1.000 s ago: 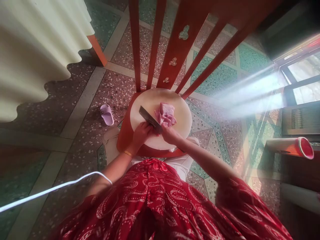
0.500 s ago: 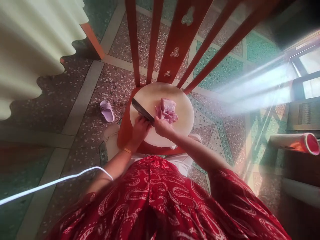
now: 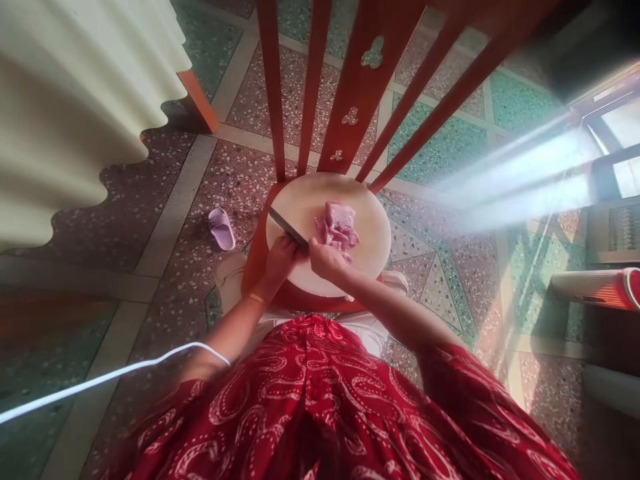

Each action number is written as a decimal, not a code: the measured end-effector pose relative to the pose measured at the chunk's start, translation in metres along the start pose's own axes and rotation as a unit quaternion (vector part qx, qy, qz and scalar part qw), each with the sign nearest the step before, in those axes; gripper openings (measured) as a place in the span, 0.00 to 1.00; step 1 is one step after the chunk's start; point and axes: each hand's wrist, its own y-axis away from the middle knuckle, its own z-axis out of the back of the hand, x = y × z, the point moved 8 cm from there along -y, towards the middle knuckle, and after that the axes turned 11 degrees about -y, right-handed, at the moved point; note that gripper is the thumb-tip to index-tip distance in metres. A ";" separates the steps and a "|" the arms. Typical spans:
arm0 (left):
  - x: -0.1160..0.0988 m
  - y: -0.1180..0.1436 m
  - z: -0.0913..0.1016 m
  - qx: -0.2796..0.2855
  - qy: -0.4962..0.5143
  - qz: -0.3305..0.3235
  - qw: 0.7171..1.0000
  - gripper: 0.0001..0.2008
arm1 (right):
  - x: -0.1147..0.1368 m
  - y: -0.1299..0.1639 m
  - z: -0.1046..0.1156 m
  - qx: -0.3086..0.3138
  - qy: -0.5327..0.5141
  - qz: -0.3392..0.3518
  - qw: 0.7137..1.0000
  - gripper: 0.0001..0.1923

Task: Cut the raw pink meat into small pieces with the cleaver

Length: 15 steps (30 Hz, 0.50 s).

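Note:
A round, pale cutting board (image 3: 367, 267) rests on the seat of a red-brown wooden chair. Raw pink meat (image 3: 340, 223) lies in a pile right of the board's middle, a thicker slab at the back and smaller pieces in front. My right hand (image 3: 327, 259) is closed around the handle of a dark-bladed knife (image 3: 287, 225), whose blade slants up to the left. Beside the blade, my left hand (image 3: 283, 256) is on the board's left part with its fingers bent together. Whatever is under those fingers is hidden by the hand and the blade.
The chair's slatted back (image 3: 345, 100) rises beyond the board. A lilac slipper (image 3: 221, 230) lies on the terrazzo floor at left, below a cream curtain (image 3: 95, 100). A white cable (image 3: 125, 370) crosses the lower left. At right lies a red-ended cylinder (image 3: 595, 289).
The whole view has shifted slightly, with the scene sitting a little lower and further right. Both hands and the knife keep nearly the same place on the board.

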 end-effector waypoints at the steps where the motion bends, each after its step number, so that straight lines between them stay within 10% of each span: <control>1: -0.001 -0.001 -0.002 0.003 -0.003 -0.004 1.000 0.07 | 0.007 -0.006 0.004 -0.008 -0.007 0.009 1.000 0.15; 5: 0.000 -0.001 -0.005 0.018 -0.029 0.004 0.999 0.07 | 0.005 -0.006 0.006 -0.037 -0.025 0.022 0.999 0.15; 15: -0.010 -0.010 -0.009 0.034 0.016 0.044 0.998 0.08 | -0.101 0.074 -0.013 -0.070 -0.081 -0.098 0.989 0.16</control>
